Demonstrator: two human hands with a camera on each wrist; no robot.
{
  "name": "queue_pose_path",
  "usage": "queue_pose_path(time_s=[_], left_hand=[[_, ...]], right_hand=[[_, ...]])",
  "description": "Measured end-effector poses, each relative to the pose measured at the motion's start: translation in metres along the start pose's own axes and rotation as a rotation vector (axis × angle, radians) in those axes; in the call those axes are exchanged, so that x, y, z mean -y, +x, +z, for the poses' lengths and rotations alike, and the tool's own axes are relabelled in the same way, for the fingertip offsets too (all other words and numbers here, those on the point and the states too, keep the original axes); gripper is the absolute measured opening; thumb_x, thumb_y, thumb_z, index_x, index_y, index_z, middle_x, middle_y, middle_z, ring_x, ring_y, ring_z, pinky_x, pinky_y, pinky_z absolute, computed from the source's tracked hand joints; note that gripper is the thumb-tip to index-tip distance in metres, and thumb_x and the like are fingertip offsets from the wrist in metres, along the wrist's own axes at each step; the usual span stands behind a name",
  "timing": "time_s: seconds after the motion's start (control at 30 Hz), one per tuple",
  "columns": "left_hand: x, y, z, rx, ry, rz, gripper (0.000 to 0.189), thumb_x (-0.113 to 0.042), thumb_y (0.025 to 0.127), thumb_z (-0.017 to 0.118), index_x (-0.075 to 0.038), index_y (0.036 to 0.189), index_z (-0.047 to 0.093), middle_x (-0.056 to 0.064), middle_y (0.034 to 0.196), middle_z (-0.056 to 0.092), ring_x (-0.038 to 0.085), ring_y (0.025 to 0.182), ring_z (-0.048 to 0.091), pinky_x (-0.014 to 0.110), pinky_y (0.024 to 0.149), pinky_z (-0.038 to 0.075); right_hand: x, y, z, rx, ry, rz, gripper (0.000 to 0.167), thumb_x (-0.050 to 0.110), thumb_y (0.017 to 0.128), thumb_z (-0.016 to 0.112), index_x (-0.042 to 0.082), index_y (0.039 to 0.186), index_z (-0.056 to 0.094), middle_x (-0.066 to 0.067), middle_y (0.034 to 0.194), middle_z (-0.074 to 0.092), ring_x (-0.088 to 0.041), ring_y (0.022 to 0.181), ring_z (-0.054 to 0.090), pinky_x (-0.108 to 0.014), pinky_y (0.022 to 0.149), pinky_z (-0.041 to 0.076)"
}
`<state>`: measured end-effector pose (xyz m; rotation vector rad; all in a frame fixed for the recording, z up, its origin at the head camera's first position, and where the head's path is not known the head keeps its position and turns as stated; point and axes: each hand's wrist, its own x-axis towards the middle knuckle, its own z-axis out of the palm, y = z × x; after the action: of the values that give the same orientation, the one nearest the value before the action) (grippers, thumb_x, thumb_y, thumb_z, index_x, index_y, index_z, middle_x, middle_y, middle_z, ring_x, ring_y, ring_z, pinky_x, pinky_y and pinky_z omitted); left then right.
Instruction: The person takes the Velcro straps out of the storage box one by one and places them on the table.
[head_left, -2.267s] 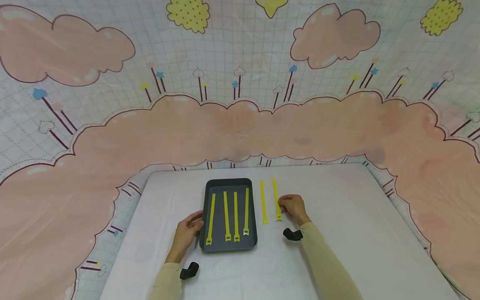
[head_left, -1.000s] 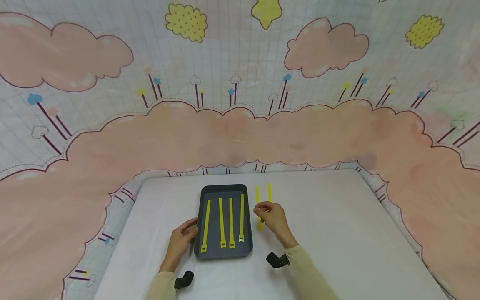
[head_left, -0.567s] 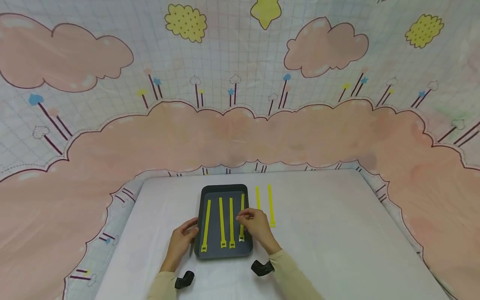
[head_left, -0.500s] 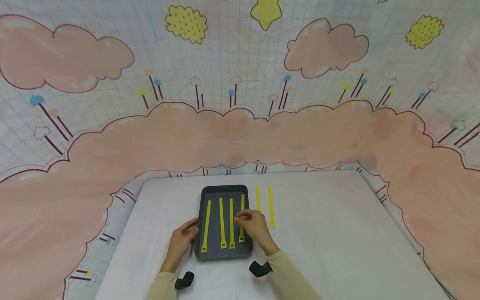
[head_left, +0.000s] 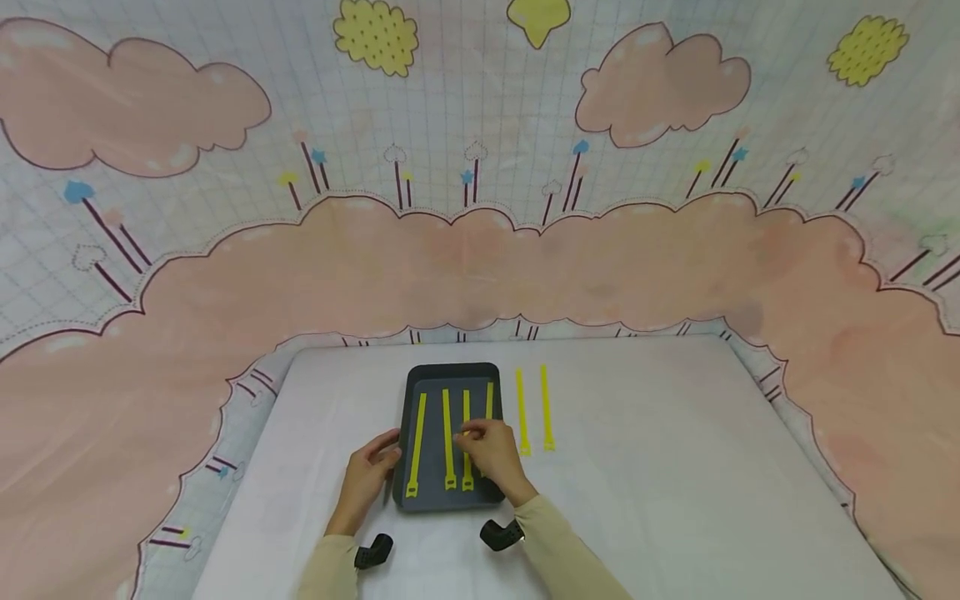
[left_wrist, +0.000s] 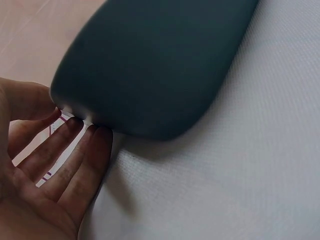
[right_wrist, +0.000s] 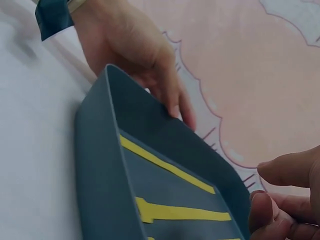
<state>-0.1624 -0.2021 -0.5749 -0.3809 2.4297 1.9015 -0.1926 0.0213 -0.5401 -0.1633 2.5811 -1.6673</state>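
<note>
Loosely curled, the right hand (head_left: 492,454) hovers over the tray (head_left: 454,372).
Its fingers are unclenched; the left hand (head_left: 364,479) rests relaxed fingers against the tray's side.

The right hand (head_left: 491,457) has left the outer loose strip (head_left: 547,408) and crossed leftward over the tray (head_left: 431,503); it now covers the middle of the third strip (head_left: 467,407) from the left and hides the lower end of the fourth strip (head_left: 490,402) (in sight half a second ago); the inner loose strip (head_left: 522,412), partly covered during the crossing, shows whole again; the right sleeve (head_left: 570,546) has followed leftward.
</note>
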Motion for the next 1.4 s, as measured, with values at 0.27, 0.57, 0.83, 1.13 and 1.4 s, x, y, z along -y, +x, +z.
queue_pose_path(time_s=[0.27, 0.57, 0.83, 1.13, 1.4], left_hand=[[-0.003, 0.001, 0.0, 0.009, -0.015, -0.006, 0.042, -0.011, 0.095, 0.061, -0.009, 0.138, 0.056, 0.015, 0.139, 0.059, 0.017, 0.105, 0.065, 0.023, 0.072, 0.051], [-0.003, 0.002, -0.001, 0.012, -0.02, 0.0, 0.043, -0.01, 0.095, 0.061, -0.008, 0.138, 0.056, 0.017, 0.139, 0.058, 0.019, 0.107, 0.065, 0.023, 0.071, 0.051], [-0.002, 0.001, 0.001, 0.014, -0.002, -0.001, 0.042, -0.01, 0.096, 0.06, -0.008, 0.137, 0.056, 0.017, 0.139, 0.058, 0.024, 0.109, 0.065, 0.024, 0.072, 0.051], [0.0, 0.001, 0.001, 0.009, -0.003, 0.004, 0.041, -0.009, 0.096, 0.06, -0.007, 0.137, 0.057, 0.018, 0.137, 0.059, 0.022, 0.108, 0.065, 0.023, 0.072, 0.051], [-0.002, 0.0, 0.002, 0.006, 0.002, -0.006, 0.041, -0.01, 0.096, 0.06, -0.008, 0.137, 0.057, 0.017, 0.138, 0.059, 0.023, 0.109, 0.065, 0.023, 0.072, 0.051]], right_hand=[[-0.002, 0.006, 0.015, -0.015, -0.024, 0.019, 0.024, 0.017, 0.083, 0.077, 0.001, 0.1, 0.074, 0.0, 0.067, 0.064, -0.007, 0.049, 0.058, -0.023, 0.049, 0.045], [-0.002, 0.011, 0.028, 0.0, -0.074, 0.053, 0.024, 0.018, 0.08, 0.08, 0.002, 0.097, 0.074, 0.0, 0.066, 0.067, -0.008, 0.047, 0.057, -0.024, 0.048, 0.045], [-0.011, 0.015, 0.037, -0.01, -0.136, 0.093, 0.025, 0.017, 0.077, 0.083, 0.004, 0.096, 0.074, -0.001, 0.066, 0.069, -0.008, 0.047, 0.057, -0.025, 0.051, 0.045], [-0.019, 0.016, 0.042, -0.019, -0.182, 0.083, 0.015, 0.012, 0.077, 0.082, 0.006, 0.084, 0.07, -0.002, 0.063, 0.066, -0.008, 0.044, 0.057, -0.024, 0.05, 0.047], [-0.019, 0.019, 0.043, -0.064, -0.274, 0.079, 0.013, 0.013, 0.074, 0.082, 0.011, 0.07, 0.07, 0.0, 0.068, 0.066, -0.012, 0.06, 0.056, -0.03, 0.059, 0.048]])
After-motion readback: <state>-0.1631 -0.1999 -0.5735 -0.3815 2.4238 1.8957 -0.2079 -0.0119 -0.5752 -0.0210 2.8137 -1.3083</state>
